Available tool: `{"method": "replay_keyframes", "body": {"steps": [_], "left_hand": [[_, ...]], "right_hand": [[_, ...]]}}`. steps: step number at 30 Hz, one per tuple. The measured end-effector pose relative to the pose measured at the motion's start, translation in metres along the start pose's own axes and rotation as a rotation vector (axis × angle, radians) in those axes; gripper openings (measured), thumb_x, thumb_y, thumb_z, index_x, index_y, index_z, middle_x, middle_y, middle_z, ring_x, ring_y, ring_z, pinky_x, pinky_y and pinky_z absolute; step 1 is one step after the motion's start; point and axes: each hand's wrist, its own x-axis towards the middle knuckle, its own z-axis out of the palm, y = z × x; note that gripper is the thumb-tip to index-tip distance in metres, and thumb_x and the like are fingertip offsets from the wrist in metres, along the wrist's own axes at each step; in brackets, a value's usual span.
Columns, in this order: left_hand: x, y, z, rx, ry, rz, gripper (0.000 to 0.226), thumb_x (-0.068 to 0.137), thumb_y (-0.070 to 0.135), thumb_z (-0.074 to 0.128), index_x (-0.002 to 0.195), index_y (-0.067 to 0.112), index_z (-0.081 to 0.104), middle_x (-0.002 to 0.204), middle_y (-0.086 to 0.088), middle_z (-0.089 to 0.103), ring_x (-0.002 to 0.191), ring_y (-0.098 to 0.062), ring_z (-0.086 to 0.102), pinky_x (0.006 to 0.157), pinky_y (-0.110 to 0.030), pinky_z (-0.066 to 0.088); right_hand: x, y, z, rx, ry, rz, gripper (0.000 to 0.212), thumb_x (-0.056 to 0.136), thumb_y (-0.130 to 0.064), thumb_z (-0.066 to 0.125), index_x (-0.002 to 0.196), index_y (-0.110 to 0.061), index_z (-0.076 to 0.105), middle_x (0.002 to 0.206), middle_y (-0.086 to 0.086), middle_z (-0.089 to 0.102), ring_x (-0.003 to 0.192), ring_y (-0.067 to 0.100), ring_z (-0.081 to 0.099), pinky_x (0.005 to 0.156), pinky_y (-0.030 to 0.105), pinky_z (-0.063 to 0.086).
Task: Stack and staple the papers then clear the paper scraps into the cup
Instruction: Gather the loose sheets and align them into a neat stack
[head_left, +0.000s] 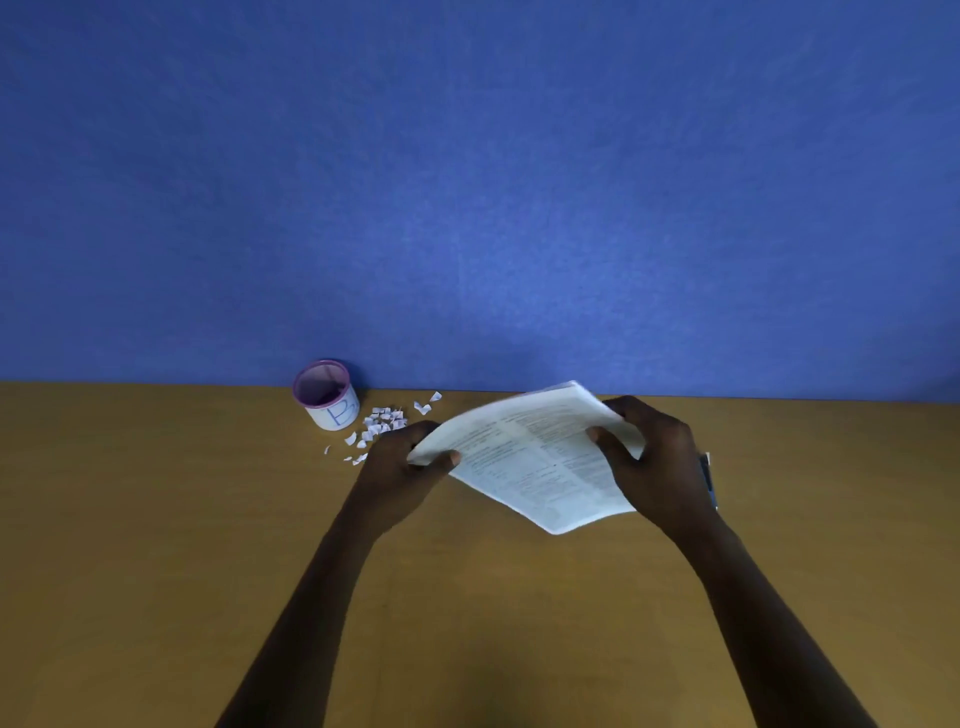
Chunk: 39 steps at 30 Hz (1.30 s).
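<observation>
- Forearms (311, 597) reaching in from the bottom edge, closest to the lens, meeting over the middle of the table (156, 519).
- Left hand (400, 462) pinching the left corner of the papers (535, 457), thumb on top, fingers tucked underneath.
- Right hand (660, 462) gripping the opposite side, thumb pressed on the printed face, fingers curled behind the far edge.
- Papers held clear of the table, tilted, near corner drooping; sheets roughly together, no staple visible. Judged as the squaring-up step.
- To do it well: ease both pinches slightly, stand the stack on one edge, tap it on the wood until flush, then clamp one corner firmly before reaching for a stapler. Gripping too hard would likely lock any skew in.
- Dark narrow object (706, 478) just beside the right hand, mostly hidden behind it; possibly the stapler, cannot tell.
- Cup (327, 397) upright by the blue wall (467, 182), purple-rimmed, well left of the papers.
- Paper scraps (382, 421) strewn on the table between cup and left hand, some just beside the knuckles.
- Risk: fanning or sweeping the sheets there could scatter scraps; better to tap nearer the body, on bare wood.
</observation>
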Motion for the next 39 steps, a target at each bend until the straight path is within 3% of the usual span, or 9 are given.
{"method": "replay_keyframes", "body": {"steps": [3, 6, 8, 11, 15, 17, 20, 25, 39], "left_hand": [[-0.011, 0.0, 0.011, -0.513, 0.106, -0.138, 0.015, 0.091, 0.001, 0.074, 0.101, 0.011, 0.079, 0.109, -0.006, 0.081, 0.109, -0.026, 0.075, 0.103, -0.055, 0.057], [-0.014, 0.007, 0.027, -0.702, 0.14, -0.17, 0.02, 0.096, -0.002, 0.066, 0.095, 0.013, 0.077, 0.116, -0.006, 0.079, 0.117, -0.027, 0.072, 0.111, -0.053, 0.05], [-0.013, 0.016, 0.034, -0.684, 0.149, -0.131, 0.022, 0.101, 0.003, 0.062, 0.109, 0.019, 0.074, 0.12, -0.002, 0.078, 0.121, -0.022, 0.07, 0.109, -0.047, 0.052], [-0.013, 0.029, 0.037, -0.583, 0.195, -0.036, 0.018, 0.104, 0.007, 0.058, 0.117, 0.015, 0.068, 0.115, 0.003, 0.076, 0.116, -0.015, 0.07, 0.098, -0.032, 0.055], [-0.015, 0.039, 0.039, -0.476, 0.273, 0.07, 0.012, 0.105, 0.008, 0.058, 0.114, 0.009, 0.063, 0.108, 0.005, 0.075, 0.107, -0.008, 0.071, 0.085, -0.02, 0.055], [-0.018, 0.037, 0.044, -0.448, 0.305, 0.09, 0.012, 0.104, 0.007, 0.058, 0.114, 0.011, 0.064, 0.105, 0.003, 0.074, 0.104, -0.007, 0.071, 0.085, -0.019, 0.054], [-0.024, 0.024, 0.056, -0.377, 0.331, 0.071, 0.011, 0.103, 0.005, 0.061, 0.106, 0.015, 0.063, 0.092, 0.012, 0.071, 0.093, -0.003, 0.069, 0.082, -0.019, 0.053], [-0.028, 0.011, 0.068, -0.334, 0.31, 0.039, 0.019, 0.102, 0.005, 0.062, 0.121, 0.006, 0.065, 0.116, 0.004, 0.076, 0.11, -0.008, 0.073, 0.087, -0.02, 0.058], [-0.029, 0.003, 0.072, -0.214, 0.313, -0.005, 0.017, 0.104, 0.011, 0.06, 0.118, 0.01, 0.07, 0.114, 0.011, 0.076, 0.107, -0.003, 0.072, 0.084, -0.017, 0.058]], "right_hand": [[-0.003, 0.008, -0.002, 0.085, 0.033, 0.075, 0.016, 0.09, -0.008, 0.076, 0.104, -0.017, 0.073, 0.086, -0.017, 0.071, 0.081, -0.013, 0.065, 0.066, 0.002, 0.043], [-0.008, 0.014, 0.002, 0.177, 0.062, 0.148, 0.014, 0.09, -0.008, 0.077, 0.099, -0.017, 0.071, 0.084, -0.013, 0.072, 0.076, -0.01, 0.066, 0.063, 0.004, 0.045], [-0.012, 0.017, 0.007, 0.238, 0.081, 0.198, 0.015, 0.09, -0.01, 0.077, 0.103, -0.015, 0.073, 0.089, -0.006, 0.076, 0.08, -0.007, 0.069, 0.067, 0.009, 0.05], [-0.018, 0.022, 0.013, 0.389, 0.095, 0.253, 0.024, 0.091, -0.007, 0.075, 0.109, -0.022, 0.072, 0.102, -0.001, 0.079, 0.094, 0.011, 0.074, 0.08, 0.033, 0.06], [-0.021, 0.025, 0.019, 0.549, 0.084, 0.273, 0.031, 0.093, 0.0, 0.071, 0.113, -0.024, 0.07, 0.109, -0.004, 0.079, 0.103, 0.015, 0.074, 0.084, 0.032, 0.061], [-0.026, 0.028, 0.026, 0.559, 0.079, 0.305, 0.033, 0.094, 0.0, 0.07, 0.111, -0.029, 0.069, 0.106, -0.009, 0.079, 0.101, 0.009, 0.074, 0.083, 0.03, 0.062], [-0.037, 0.04, 0.038, 0.561, 0.094, 0.376, 0.034, 0.093, 0.0, 0.07, 0.113, -0.028, 0.068, 0.107, -0.007, 0.078, 0.104, 0.011, 0.073, 0.088, 0.039, 0.062], [-0.046, 0.051, 0.048, 0.553, 0.109, 0.407, 0.033, 0.094, 0.001, 0.07, 0.117, -0.023, 0.067, 0.113, 0.0, 0.076, 0.11, 0.019, 0.071, 0.094, 0.05, 0.06], [-0.045, 0.057, 0.057, 0.459, 0.1, 0.408, 0.028, 0.096, -0.003, 0.067, 0.124, -0.009, 0.065, 0.116, 0.004, 0.074, 0.111, 0.023, 0.07, 0.093, 0.055, 0.059]]}}
